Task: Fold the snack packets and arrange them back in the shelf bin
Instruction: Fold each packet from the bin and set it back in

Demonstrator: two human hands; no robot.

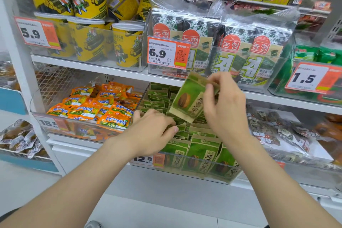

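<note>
Green snack packet (pixel 187 98) hangs tilted over the middle of the clear shelf bin (pixel 174 169), its top edge pinched between thumb and fingertips of my right hand (pixel 224 105). My left hand (pixel 153 131) sits by the bin's left wall, fingers curled into the standing packets (pixel 200 151); whether they grip one, I cannot tell.

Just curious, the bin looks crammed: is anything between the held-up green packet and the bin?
The left hand sits in the bin, just below and left of the held packet that the right hand pinches, and standing packets fill the rows. Otherwise open air.
</note>
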